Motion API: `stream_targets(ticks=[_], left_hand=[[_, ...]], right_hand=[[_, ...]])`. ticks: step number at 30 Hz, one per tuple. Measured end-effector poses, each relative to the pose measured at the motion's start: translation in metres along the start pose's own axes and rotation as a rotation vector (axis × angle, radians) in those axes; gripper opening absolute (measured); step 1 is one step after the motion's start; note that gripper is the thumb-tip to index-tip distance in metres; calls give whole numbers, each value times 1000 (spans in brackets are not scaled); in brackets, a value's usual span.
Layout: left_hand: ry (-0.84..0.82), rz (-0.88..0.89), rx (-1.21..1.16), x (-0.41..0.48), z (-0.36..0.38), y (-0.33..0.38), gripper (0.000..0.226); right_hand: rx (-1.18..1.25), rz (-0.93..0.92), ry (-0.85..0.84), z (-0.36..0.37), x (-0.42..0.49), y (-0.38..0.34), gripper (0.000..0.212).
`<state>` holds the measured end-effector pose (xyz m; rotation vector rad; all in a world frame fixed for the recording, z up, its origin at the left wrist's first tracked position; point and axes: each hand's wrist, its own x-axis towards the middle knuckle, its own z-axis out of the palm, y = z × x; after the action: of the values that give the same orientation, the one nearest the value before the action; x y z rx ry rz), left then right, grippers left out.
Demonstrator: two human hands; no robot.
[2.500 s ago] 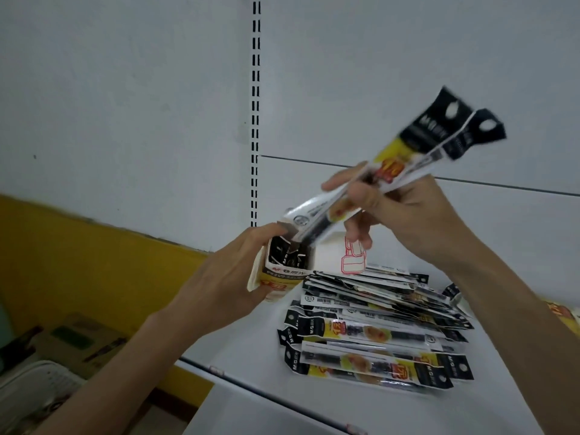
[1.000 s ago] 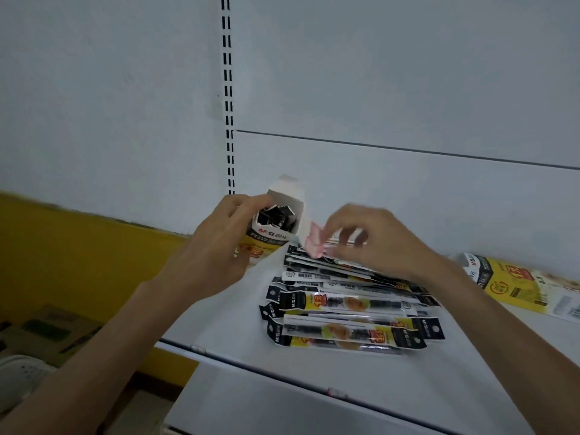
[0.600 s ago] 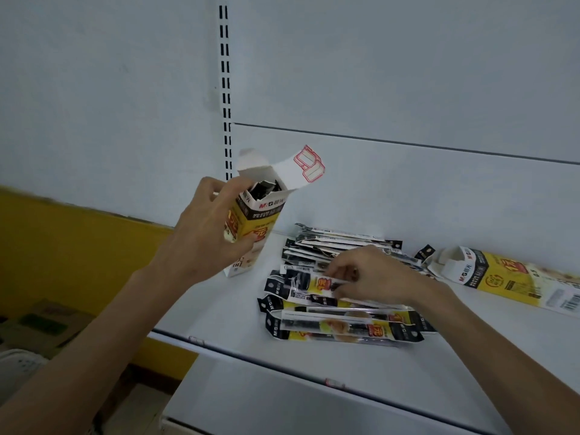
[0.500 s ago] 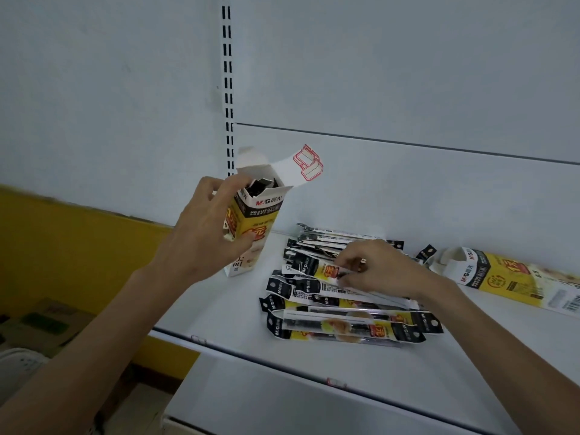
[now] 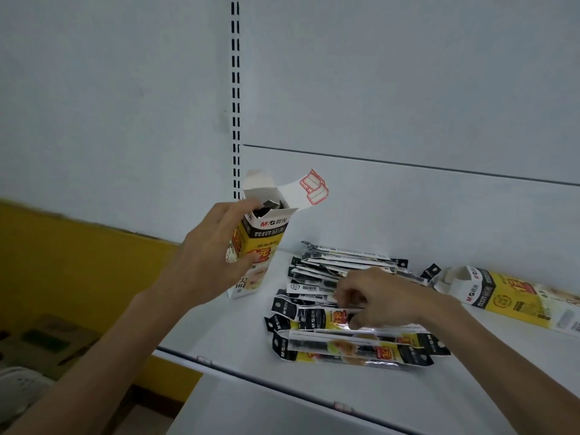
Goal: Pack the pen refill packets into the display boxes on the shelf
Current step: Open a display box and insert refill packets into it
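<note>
a person's left hand (image 5: pixel 213 255) wraps its fingers round an upright display box (image 5: pixel 262 246) on the white shelf (image 5: pixel 238 334), steadying it with the top flap (image 5: pixel 309 191) folded back so the mouth is clear for loading. dark packet tops already show inside. the right hand (image 5: pixel 386 299) reaches into the loose heap of refill packets (image 5: pixel 345 343) lying just beside the box, its fingertips curled and pinching at 1 packet (image 5: pixel 317 320) near the top of the heap, apparently to draw it free for the box. a 2nd box (image 5: pixel 514 296) lies on its side at the far right, its open end towards the heap, likely next to be filled. "m&g" reads in red on the upright box's white collar, in white on the packets' black hanger tabs, and again on the lying box. a red stamp-like outline marks the flap. the large red figures on the yellow panels and the finer print are too blurred to read.
</note>
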<state>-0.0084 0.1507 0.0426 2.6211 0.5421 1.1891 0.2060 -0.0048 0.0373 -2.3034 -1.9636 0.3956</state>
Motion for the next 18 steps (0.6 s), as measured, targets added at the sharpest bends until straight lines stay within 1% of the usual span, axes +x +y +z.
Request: stream_targets(ticks=[4, 7, 9, 13, 15, 18], left_hand=[[-30, 5, -25, -1, -1, 0, 70], [-50, 45, -37, -3, -3, 1, 69], [-54, 74, -12, -4, -3, 2, 68], [-61, 105, 6, -5, 0, 3, 66], [-77, 116, 0, -5, 1, 3, 67], [-98, 115, -3, -6, 1, 4, 66]], right_hand=[[109, 19, 20, -3, 0, -1, 26], [200, -15, 129, -25, -11, 0, 11], [374, -31, 252, -45, -20, -1, 6], [704, -128, 550, -77, -30, -6, 10], [785, -218, 736, -87, -32, -11, 9], [882, -350, 993, -99, -35, -20, 15]])
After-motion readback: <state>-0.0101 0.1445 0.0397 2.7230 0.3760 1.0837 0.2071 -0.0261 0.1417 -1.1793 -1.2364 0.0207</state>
